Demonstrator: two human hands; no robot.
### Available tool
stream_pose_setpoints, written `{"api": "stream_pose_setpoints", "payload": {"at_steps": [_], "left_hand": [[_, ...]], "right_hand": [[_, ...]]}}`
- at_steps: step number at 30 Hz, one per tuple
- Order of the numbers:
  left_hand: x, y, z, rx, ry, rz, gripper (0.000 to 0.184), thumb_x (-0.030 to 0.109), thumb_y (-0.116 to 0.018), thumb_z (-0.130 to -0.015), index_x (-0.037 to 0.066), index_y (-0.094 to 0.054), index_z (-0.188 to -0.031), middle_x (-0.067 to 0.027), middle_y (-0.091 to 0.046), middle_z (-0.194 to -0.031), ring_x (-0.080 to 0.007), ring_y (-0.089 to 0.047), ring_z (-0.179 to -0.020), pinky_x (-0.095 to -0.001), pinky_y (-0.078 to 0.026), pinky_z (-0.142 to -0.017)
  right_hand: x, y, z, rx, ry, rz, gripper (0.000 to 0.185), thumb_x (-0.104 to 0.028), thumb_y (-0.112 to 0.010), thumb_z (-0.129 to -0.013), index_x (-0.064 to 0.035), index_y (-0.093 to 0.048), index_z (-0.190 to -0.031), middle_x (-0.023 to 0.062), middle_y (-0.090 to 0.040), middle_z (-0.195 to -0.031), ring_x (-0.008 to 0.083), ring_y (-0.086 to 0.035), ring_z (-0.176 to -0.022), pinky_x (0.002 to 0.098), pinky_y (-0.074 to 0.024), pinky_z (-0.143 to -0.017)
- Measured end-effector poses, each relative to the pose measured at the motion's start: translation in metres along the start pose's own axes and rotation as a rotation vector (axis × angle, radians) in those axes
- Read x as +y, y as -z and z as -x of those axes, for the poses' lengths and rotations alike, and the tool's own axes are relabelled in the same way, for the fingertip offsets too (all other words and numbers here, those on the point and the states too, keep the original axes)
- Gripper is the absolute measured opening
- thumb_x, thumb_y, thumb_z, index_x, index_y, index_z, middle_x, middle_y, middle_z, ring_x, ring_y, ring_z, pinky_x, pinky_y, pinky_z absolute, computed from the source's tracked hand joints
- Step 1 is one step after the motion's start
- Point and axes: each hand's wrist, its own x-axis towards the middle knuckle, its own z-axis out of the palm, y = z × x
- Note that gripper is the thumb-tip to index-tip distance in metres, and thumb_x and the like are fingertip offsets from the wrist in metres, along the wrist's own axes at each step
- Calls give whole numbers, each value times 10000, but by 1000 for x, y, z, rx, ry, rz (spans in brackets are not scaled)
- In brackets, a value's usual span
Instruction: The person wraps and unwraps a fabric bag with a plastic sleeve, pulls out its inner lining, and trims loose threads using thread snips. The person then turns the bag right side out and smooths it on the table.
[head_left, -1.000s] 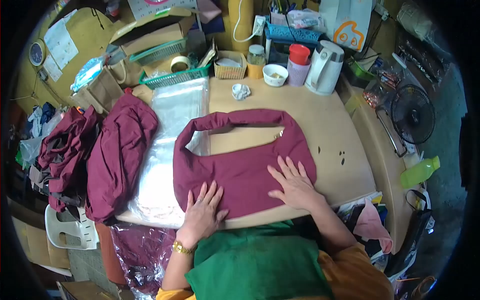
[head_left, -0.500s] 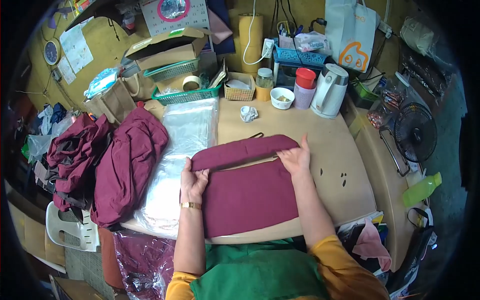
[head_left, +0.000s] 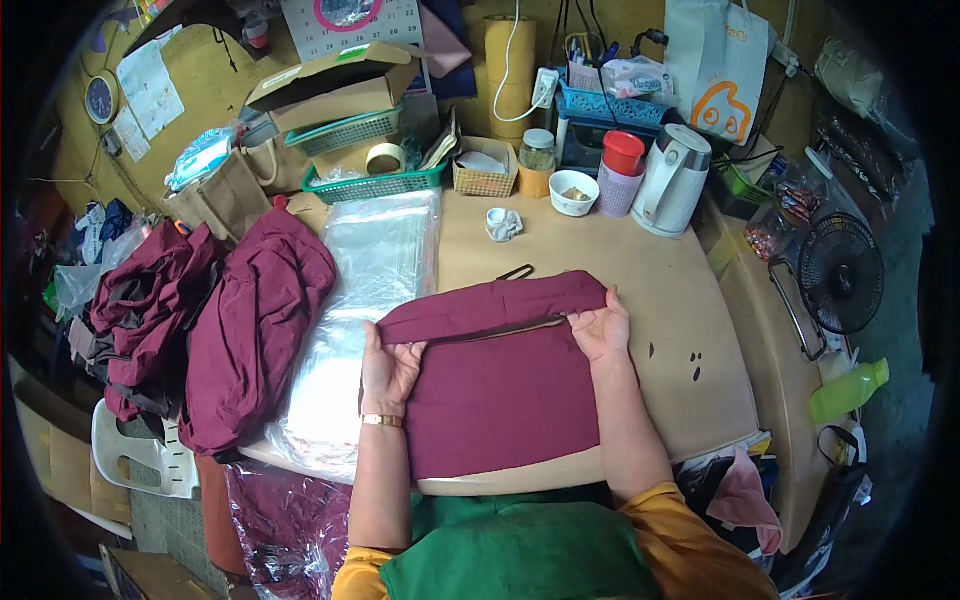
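A maroon folded garment (head_left: 505, 410) lies flat on the table in front of me. Its far edge forms a thick folded band (head_left: 495, 308), lifted slightly, with a dark gap beneath it. My left hand (head_left: 391, 368) grips the band's left end, thumb on top and fingers underneath. At the opposite end, my right hand (head_left: 603, 326) pinches the band between thumb and fingers. A small black loop (head_left: 516, 272) sticks out just beyond the band. The undersides of the folds are hidden.
Clear plastic bags (head_left: 375, 260) are stacked left of the garment, beside a heap of maroon clothing (head_left: 255, 330). Along the back stand a green basket (head_left: 375, 185), a jar (head_left: 537, 155), a white bowl (head_left: 574, 195) and a kettle (head_left: 672, 185). A black fan (head_left: 842, 272) is at right.
My right thumb has come down from sticking up onto the band's right end. The band's right end sits a little further right. The whole view has shifted slightly.
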Motion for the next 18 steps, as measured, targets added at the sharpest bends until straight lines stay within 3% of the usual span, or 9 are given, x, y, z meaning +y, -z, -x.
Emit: {"api": "stream_pose_setpoints", "payload": {"at_steps": [3,7,8,10,11,12,13,15,18], "left_hand": [[-18,-33,20,180,54,-707,614,420,-505,-1008,-59,-426,-1384,-217,-507,-1391,-338,-484,-1311,-436,-440,-1061],[-51,-78,93,-305,-186,-2333,644,458,-534,-963,69,-412,-1463,-178,-372,-1524,-387,-292,-1435,-613,-182,-1149],[-62,-63,100,-268,-200,-2468,662,494,-526,-947,113,-409,-1475,-170,-335,-1544,-406,-253,-1444,-678,-103,-1130],[-72,-42,101,-294,-280,-2590,689,507,-519,-938,116,-381,-1489,-165,-289,-1566,-391,-217,-1459,-680,-106,-1129],[-75,-40,99,-292,-332,-2598,686,498,-518,-937,120,-374,-1492,-164,-275,-1572,-391,-214,-1460,-677,-103,-1131],[-76,-38,96,-299,-369,-2599,657,476,-500,-948,108,-390,-1481,-164,-287,-1565,-381,-222,-1458,-674,-107,-1131],[-76,-36,93,-311,-401,-2600,629,455,-481,-960,96,-405,-1471,-164,-299,-1558,-371,-230,-1456,-671,-111,-1131],[-67,-29,87,-326,-455,-2540,548,335,-482,-976,77,-419,-1456,-176,-313,-1548,-371,-249,-1450,-623,-141,-1152],[-35,-25,89,-665,-138,-2146,452,160,-507,-969,37,-482,-1403,-198,-411,-1491,-383,-400,-1369,-467,-293,-1157]], "right_hand": [[-1,-4,-2,38,-6,69,603,-457,-369,-1035,60,-440,-1336,222,-501,-1387,346,-451,-1322,484,-345,-1129],[4,-10,-10,261,-18,217,632,-439,-499,-1004,61,-399,-1377,202,-441,-1444,335,-414,-1342,490,-305,-1152],[2,-4,-2,-30,-93,511,704,-406,-542,-993,75,-309,-1452,199,-349,-1519,326,-345,-1402,491,-290,-1157],[24,-44,42,-259,-49,1420,750,-418,-531,-996,74,-246,-1485,203,-283,-1559,303,-277,-1445,465,-304,-1147],[39,-75,76,-411,-37,1697,745,-463,-502,-993,35,-264,-1493,227,-251,-1569,313,-253,-1459,505,-267,-1151],[58,-80,101,-548,211,2264,735,-499,-491,-976,-44,-284,-1514,233,-239,-1569,363,-237,-1456,601,-183,-1146],[76,-83,124,-624,241,2459,738,-519,-502,-950,-106,-295,-1525,208,-216,-1583,399,-182,-1464,666,-83,-1131],[95,-41,137,-751,262,2578,722,-518,-507,-945,-126,-313,-1519,187,-205,-1592,397,-160,-1470,676,-67,-1124],[84,-45,132,-735,205,2563,724,-513,-523,-938,-124,-321,-1514,197,-215,-1586,396,-156,-1471,660,-57,-1134]]}}
